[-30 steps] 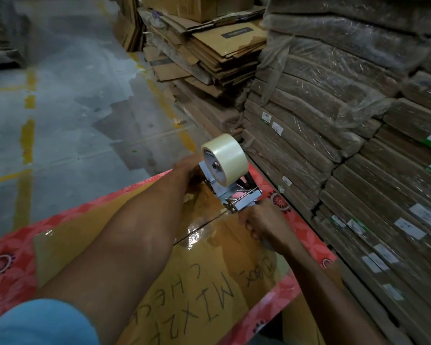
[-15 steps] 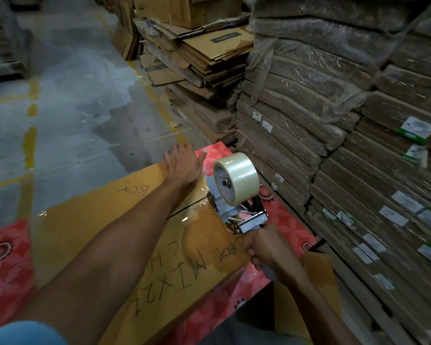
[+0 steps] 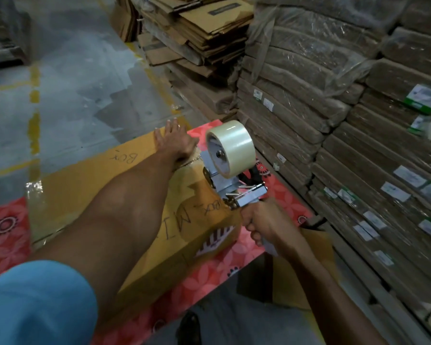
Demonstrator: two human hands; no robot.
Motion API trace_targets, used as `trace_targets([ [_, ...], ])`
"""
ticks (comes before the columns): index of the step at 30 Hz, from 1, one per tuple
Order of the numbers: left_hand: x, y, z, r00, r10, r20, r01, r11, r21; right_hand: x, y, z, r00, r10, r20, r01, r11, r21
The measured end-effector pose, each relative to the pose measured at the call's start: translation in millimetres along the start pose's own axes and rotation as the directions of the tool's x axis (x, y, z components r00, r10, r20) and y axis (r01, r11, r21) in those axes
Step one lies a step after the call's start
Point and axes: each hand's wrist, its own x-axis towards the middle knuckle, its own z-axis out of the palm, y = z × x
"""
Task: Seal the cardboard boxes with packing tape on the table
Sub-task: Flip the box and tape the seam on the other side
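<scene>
Partly, forearm hides box lettering; left hand flat, right hand grips dispenser.

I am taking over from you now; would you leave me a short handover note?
Left hand: open, pressing on the far edge of the brown handwritten cardboard box.
Right hand: grips the metal tape dispenser with clear tape roll, by the box's right end.
Box lies on the red floral table cover.
Done: glossy tape shows on the box.
Left: probably cut and smooth the strip.
</scene>
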Motion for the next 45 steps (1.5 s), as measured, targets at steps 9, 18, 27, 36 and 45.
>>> trace_targets([
  [9, -71.5, 28.5, 16.8, 0.998, 0.050, -0.048, -0.050, 0.999, -0.005, -21.3, 20.2, -3.7, 0.997, -0.063, -0.052, 0.057, 0.991, -0.121],
  [18, -106.8, 34.7, 22.8, 0.997, 0.065, -0.040, -0.065, 0.998, 0.018, -32.6, 18.7, -15.7, 0.987, -0.157, -0.013, 0.152, 0.968, -0.200],
  [27, -112.7, 50.8, 15.9, 0.998, 0.035, -0.059, -0.032, 0.998, 0.048, -55.7, 73.9, -35.3, 0.994, 0.001, -0.109, -0.023, 0.979, -0.202],
  [36, -135.6, 67.4, 44.0, 0.829, 0.555, -0.073, -0.558, 0.830, -0.028, -61.6, 83.8, -39.3, 0.990, -0.100, -0.099, 0.094, 0.993, -0.068],
  [45, -146.7, 73.5, 31.0, 0.839, 0.543, 0.017, -0.539, 0.829, 0.149, -60.1, 133.2, -53.1, 0.995, -0.096, -0.037, 0.092, 0.991, -0.095],
])
